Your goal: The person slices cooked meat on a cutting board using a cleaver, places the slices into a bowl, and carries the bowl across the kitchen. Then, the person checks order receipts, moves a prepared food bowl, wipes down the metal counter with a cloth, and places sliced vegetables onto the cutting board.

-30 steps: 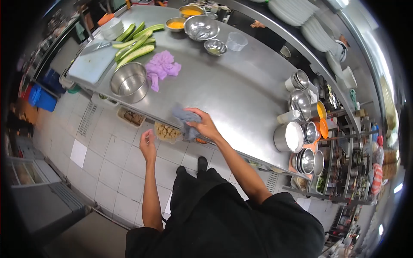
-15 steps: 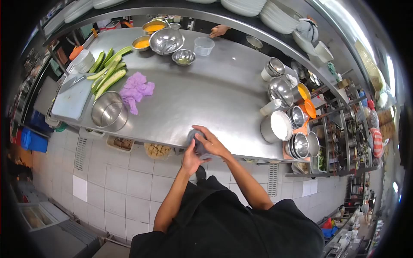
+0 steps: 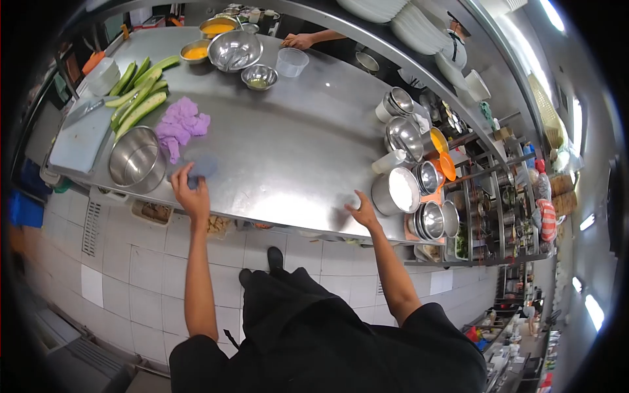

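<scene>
My left hand (image 3: 191,198) is over the counter's near edge, fingers curled at a bluish, see-through round piece (image 3: 202,164). That piece is blurred, and I cannot make out its kind; it appears to be held between thumb and fingers. A steel pot (image 3: 137,160) stands just left of this hand, and a crumpled purple cloth (image 3: 181,126) lies beyond it. My right hand (image 3: 362,212) hovers above the front edge, fingers apart and nothing in them. Nearest to it is a steel pot with white contents (image 3: 400,190).
Halved green vegetables (image 3: 141,95) lie beside a white cutting board (image 3: 78,147) with a knife (image 3: 85,112). Steel bowls (image 3: 234,51) and a clear tub (image 3: 292,62) stand farther back. A co-worker's hand (image 3: 300,41) rests at the far edge. Plates (image 3: 419,29) fill the overhead shelf.
My hands were together around a dark greyish thing at the front edge. Now they are far apart: the left has moved left towards the cloth and pot, the right to the right, opened.
</scene>
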`<state>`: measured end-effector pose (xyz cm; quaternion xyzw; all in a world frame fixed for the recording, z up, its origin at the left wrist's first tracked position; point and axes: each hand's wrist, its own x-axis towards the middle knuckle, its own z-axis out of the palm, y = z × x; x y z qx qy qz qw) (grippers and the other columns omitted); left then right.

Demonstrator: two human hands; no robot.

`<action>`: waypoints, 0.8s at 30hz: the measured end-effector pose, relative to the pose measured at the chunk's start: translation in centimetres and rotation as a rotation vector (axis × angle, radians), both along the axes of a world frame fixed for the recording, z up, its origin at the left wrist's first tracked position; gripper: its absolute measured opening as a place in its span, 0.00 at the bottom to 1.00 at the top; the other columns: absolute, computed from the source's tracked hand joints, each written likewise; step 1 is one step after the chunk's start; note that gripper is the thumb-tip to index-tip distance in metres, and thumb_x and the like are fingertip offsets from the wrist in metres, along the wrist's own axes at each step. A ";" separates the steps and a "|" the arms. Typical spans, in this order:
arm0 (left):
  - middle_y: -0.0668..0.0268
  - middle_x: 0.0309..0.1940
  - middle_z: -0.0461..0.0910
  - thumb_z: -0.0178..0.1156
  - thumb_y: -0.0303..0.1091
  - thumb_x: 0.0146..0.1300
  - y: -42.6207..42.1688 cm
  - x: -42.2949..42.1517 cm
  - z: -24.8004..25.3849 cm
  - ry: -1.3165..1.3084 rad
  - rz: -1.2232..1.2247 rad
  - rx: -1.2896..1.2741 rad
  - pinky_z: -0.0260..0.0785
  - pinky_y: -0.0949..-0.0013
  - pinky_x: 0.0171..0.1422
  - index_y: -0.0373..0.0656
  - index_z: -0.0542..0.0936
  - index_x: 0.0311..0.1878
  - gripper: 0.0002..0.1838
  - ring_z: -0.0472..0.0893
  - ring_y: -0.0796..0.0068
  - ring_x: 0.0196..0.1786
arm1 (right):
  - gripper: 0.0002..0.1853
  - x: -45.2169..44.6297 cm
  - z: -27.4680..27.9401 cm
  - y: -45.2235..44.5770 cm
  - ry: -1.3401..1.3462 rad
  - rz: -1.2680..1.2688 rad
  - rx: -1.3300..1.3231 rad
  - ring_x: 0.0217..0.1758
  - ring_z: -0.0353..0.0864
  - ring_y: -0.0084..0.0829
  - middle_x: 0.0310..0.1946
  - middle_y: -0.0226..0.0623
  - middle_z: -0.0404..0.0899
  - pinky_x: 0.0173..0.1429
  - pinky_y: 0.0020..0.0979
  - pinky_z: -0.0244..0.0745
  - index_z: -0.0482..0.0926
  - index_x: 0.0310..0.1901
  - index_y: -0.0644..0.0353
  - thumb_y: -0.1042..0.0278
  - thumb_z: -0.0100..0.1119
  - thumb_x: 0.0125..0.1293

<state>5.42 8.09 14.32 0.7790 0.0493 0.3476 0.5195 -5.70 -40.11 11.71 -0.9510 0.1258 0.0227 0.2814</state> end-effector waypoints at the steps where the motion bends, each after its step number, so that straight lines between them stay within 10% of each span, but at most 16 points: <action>1: 0.60 0.49 0.74 0.65 0.25 0.53 0.9 0.7 -1.0 -0.014 0.007 0.071 0.65 0.58 0.60 0.45 0.80 0.52 0.20 0.74 0.56 0.54 | 0.45 -0.4 -0.4 -0.5 0.005 0.003 -0.051 0.73 0.61 0.53 0.68 0.62 0.61 0.73 0.41 0.60 0.61 0.69 0.65 0.49 0.71 0.56; 7: 0.66 0.52 0.74 0.66 0.47 0.59 3.0 1.1 -8.6 0.311 -0.075 0.597 0.56 0.54 0.63 0.50 0.81 0.52 0.20 0.69 0.61 0.60 | 0.65 -0.6 -4.5 -1.0 0.374 0.035 -0.340 0.71 0.63 0.54 0.67 0.63 0.59 0.72 0.40 0.62 0.52 0.74 0.63 0.33 0.75 0.41; 24: 0.67 0.53 0.73 0.67 0.41 0.52 -0.7 2.0 -10.5 0.213 0.181 0.476 0.58 0.55 0.65 0.52 0.78 0.47 0.18 0.69 0.60 0.61 | 0.73 4.7 -2.1 -0.6 0.528 0.068 -0.420 0.61 0.76 0.52 0.56 0.57 0.76 0.64 0.38 0.72 0.57 0.69 0.67 0.36 0.83 0.20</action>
